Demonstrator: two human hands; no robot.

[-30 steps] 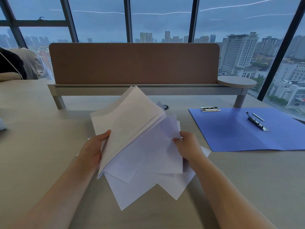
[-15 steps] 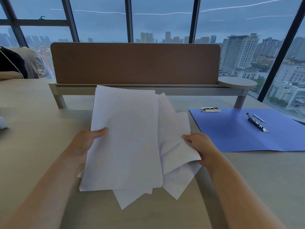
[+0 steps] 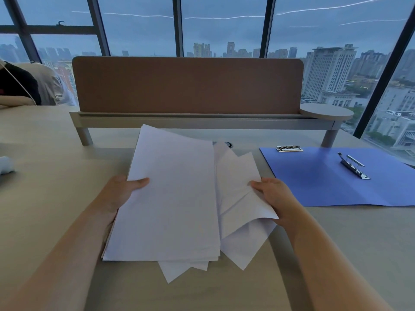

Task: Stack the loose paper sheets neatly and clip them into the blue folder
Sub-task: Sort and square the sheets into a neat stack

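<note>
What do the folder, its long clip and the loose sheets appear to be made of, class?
Blue folder: matte card or thin plastic, lying flat with a crease.
Long clip: shiny metal, by its bright glints.
Loose sheets: thin white paper, bending and creasing in both hands.

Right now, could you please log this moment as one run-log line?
stage: squaring sheets | left hand: holds paper stack | right hand: grips skewed sheets | blue folder: open, unloaded
</note>
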